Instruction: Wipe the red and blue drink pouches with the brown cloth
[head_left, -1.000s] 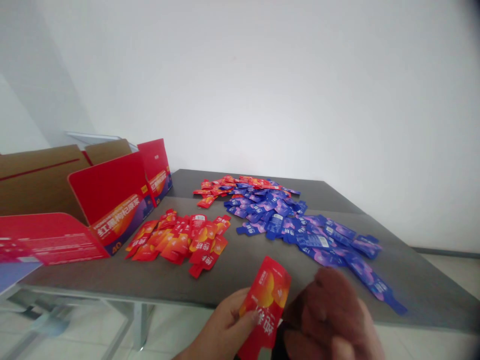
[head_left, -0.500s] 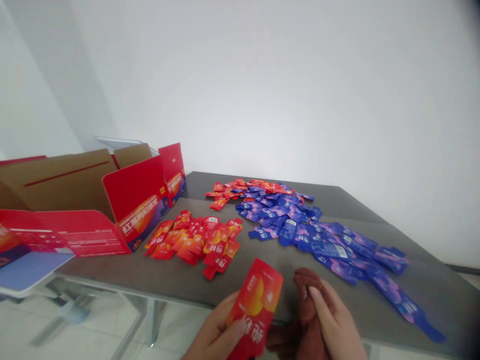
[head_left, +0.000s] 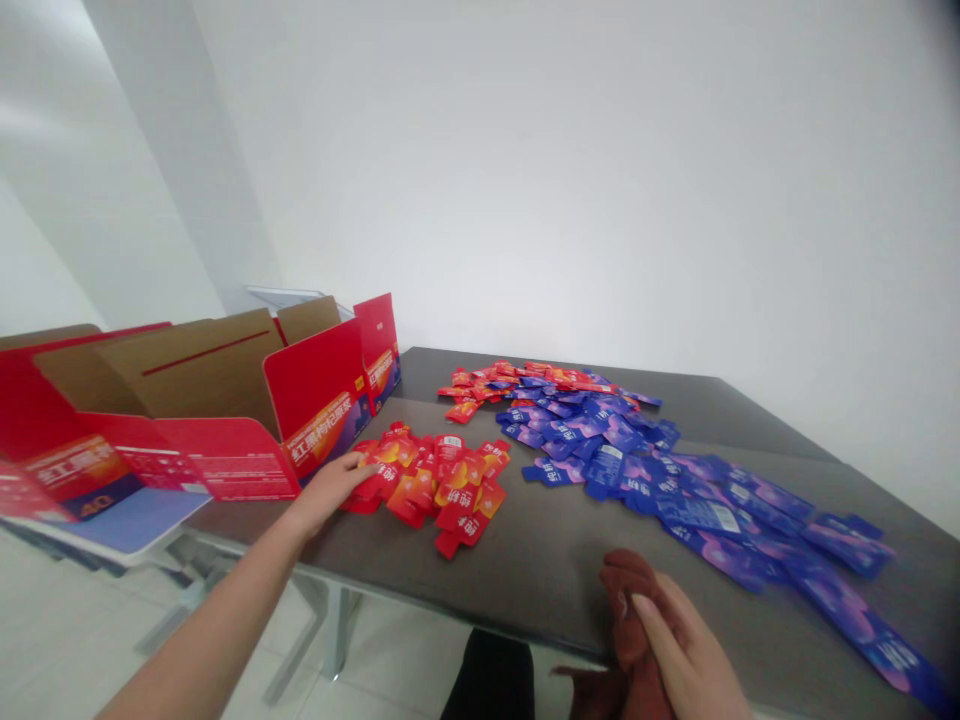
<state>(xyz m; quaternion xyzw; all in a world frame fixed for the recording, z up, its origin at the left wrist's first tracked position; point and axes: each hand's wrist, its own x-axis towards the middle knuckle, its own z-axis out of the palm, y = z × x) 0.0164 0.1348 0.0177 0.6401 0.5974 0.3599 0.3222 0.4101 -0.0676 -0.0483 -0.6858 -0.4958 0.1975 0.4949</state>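
Note:
My left hand [head_left: 339,488] reaches out to the near pile of red-orange packets [head_left: 471,500], with its fingers closed on the edge of a flat red packet [head_left: 383,481] at the pile's left side. White characters show on that packet; its underside is hidden. In my right hand [head_left: 694,640] is a bunched brown cloth [head_left: 628,605], gripped between thumb and fingers over the table's front edge. The lower end of the cloth hangs down below the tabletop.
Blue-purple packets [head_left: 607,462] spread across the right of the dark table [head_left: 540,560]. Farther back lies a mixed heap with more red packets [head_left: 463,411]. Large open red cartons [head_left: 315,400] stand at the left, one partly over a pale blue surface [head_left: 161,515].
My left hand has carried the red packet from in front of me left and forward onto the near red pile. My right hand keeps hold of the brown cloth. The view has shifted left.

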